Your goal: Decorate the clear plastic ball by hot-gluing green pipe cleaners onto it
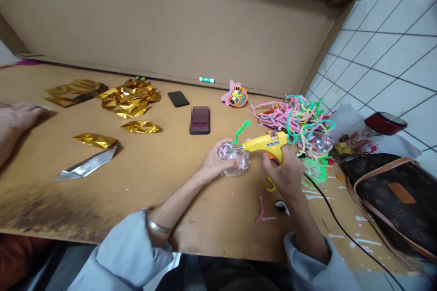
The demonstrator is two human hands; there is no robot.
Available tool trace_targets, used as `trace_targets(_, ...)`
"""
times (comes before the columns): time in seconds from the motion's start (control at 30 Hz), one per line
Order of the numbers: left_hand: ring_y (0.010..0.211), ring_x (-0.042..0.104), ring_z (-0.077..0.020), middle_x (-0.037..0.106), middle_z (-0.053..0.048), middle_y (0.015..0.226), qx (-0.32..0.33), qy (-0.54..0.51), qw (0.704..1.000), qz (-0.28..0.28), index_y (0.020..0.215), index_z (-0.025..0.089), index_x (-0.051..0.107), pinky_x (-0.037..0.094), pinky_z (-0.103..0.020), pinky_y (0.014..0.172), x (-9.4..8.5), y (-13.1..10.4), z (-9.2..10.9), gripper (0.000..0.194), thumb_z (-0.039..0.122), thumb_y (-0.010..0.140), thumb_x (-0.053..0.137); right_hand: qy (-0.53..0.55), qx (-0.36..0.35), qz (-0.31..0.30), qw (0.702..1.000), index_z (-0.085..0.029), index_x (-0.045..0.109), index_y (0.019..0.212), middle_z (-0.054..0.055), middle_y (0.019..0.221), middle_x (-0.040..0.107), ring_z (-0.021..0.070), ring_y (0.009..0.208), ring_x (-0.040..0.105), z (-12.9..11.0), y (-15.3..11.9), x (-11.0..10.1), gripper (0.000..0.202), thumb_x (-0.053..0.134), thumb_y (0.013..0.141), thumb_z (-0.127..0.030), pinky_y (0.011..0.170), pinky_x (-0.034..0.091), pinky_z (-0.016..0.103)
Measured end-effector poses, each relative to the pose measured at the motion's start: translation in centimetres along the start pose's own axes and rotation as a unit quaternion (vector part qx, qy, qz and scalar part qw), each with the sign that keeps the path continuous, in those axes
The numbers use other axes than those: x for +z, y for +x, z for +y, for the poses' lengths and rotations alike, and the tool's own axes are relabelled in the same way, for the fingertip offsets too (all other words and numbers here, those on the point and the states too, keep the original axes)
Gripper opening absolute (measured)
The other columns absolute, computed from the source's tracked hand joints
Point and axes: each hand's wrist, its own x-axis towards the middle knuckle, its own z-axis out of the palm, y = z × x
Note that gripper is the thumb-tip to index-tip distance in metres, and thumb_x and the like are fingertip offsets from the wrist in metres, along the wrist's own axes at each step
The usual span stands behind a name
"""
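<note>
My left hand [220, 161] is closed around a clear plastic ball [241, 163] with pinkish-white bits on it, just above the table. A bent green pipe cleaner [241, 131] sticks up beside the ball's upper edge. In my right hand [285, 170] is a yellow hot glue gun [264, 143], its nozzle at the top of the ball. From its handle a black cord [336, 218] runs down to the lower right. Short yellow [271, 185] and pink pipe cleaner pieces [261, 209] lie below my hands, near a small black-and-white piece [282, 207].
Tangled pipe cleaners [297, 118] and a brown handbag [385, 200] crowd the right side. Behind are a decorated ball figure [235, 94], a glue stick [206, 80], a phone [178, 98] and a dark red case [200, 120]. Gold foil [131, 97] and another person's hand [20, 122] are at left.
</note>
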Motion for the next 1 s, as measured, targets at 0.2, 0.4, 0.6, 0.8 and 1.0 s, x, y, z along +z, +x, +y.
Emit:
trace_targets(0.2,0.082,0.064,-0.0158,0.069,-0.003,0.103,-0.001,0.004,1.000,-0.004,0.120,0.018,0.061,0.052,-0.028,0.081,0.06,0.01,0.12,0.074,0.031,0.050,0.083,-0.023,-0.026,0.017,0.999,-0.023,0.049,0.077,0.001,0.063,0.058,0.0181,0.057,0.052,0.10,-0.08,0.05,0.017,0.058,0.080,-0.038,0.054,0.029,0.027)
trace_targets(0.4,0.085,0.064,-0.0171,0.068,-0.004,0.105,-0.007,0.009,1.000,-0.011,0.118,0.019,0.062,0.051,-0.029,0.081,0.12,-0.26,0.56,0.072,0.029,0.050,0.081,-0.039,0.000,-0.022,0.999,-0.023,0.050,0.077,0.002,0.064,0.059,0.0188,0.060,0.053,-0.07,0.06,-0.17,0.018,0.056,0.080,-0.039,0.055,0.029,0.028)
trace_targets(0.6,0.083,0.064,-0.0171,0.068,-0.004,0.103,-0.009,0.010,1.000,-0.012,0.118,0.019,0.061,0.052,-0.029,0.079,0.16,-0.32,0.72,0.071,0.027,0.050,0.080,-0.036,0.028,-0.054,0.997,-0.023,0.048,0.075,0.003,0.065,0.060,0.0199,0.062,0.055,-0.33,0.15,-0.40,0.019,0.053,0.081,-0.041,0.057,0.030,0.028)
trace_targets(0.8,0.084,0.064,-0.0169,0.068,-0.003,0.104,-0.015,-0.007,1.000,-0.010,0.117,0.018,0.062,0.052,-0.029,0.080,0.26,-0.30,0.64,0.071,0.023,0.048,0.082,-0.029,0.030,-0.057,0.998,-0.023,0.049,0.075,0.004,0.065,0.060,0.0198,0.062,0.055,-0.22,0.09,-0.36,0.019,0.053,0.082,-0.040,0.057,0.030,0.028)
trace_targets(1.0,0.083,0.063,-0.0163,0.067,-0.003,0.103,-0.017,-0.005,1.000,-0.008,0.117,0.018,0.063,0.052,-0.028,0.078,0.26,-0.33,0.63,0.072,0.022,0.048,0.082,-0.030,0.024,-0.052,0.998,-0.023,0.051,0.075,0.003,0.064,0.058,0.0190,0.061,0.054,-0.16,0.07,-0.35,0.018,0.053,0.082,-0.039,0.056,0.030,0.028)
